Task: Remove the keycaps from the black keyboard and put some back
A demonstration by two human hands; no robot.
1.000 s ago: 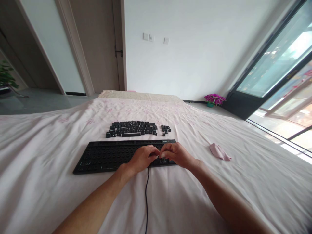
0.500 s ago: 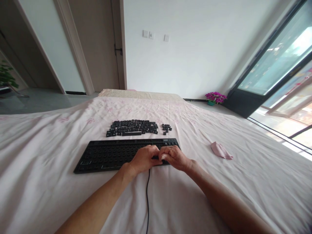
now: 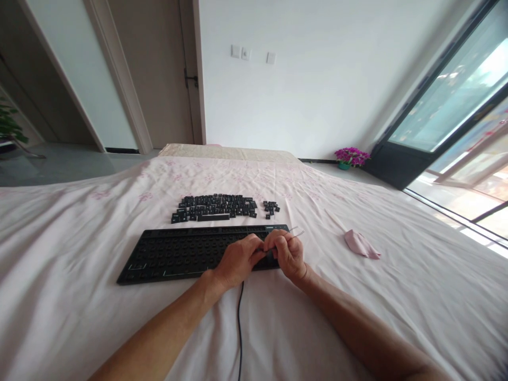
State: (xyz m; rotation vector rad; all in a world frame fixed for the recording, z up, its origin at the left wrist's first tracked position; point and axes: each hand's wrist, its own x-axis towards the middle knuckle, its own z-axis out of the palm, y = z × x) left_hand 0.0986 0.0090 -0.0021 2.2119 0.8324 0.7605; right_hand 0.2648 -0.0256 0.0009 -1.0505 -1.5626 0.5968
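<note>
A black keyboard [image 3: 178, 251] lies on the cloth, its main section stripped of keycaps. Over its right end my right hand [image 3: 288, 253] is closed around a wire keycap puller [image 3: 297, 232]; two thin metal prongs stick out past the knuckles to the right. Close against it, my left hand [image 3: 240, 259] rests at the number pad side with thumb and fingers pinched together. What lies between those fingertips is too small and hidden to name. Both hands cover much of the number pad. Loose black keycaps [image 3: 218, 203] lie in rows behind the keyboard.
A smaller cluster of keycaps [image 3: 271, 206] sits to the right of the rows. The keyboard's cable [image 3: 240, 328] runs toward me. A pink cloth [image 3: 361, 244] lies to the right on the wrinkled, flowered bedsheet [image 3: 397, 296].
My right hand has turned and lifted slightly, and the puller's metal prongs now show beyond it. My left hand stays close by, fingertips meeting the right hand's.
</note>
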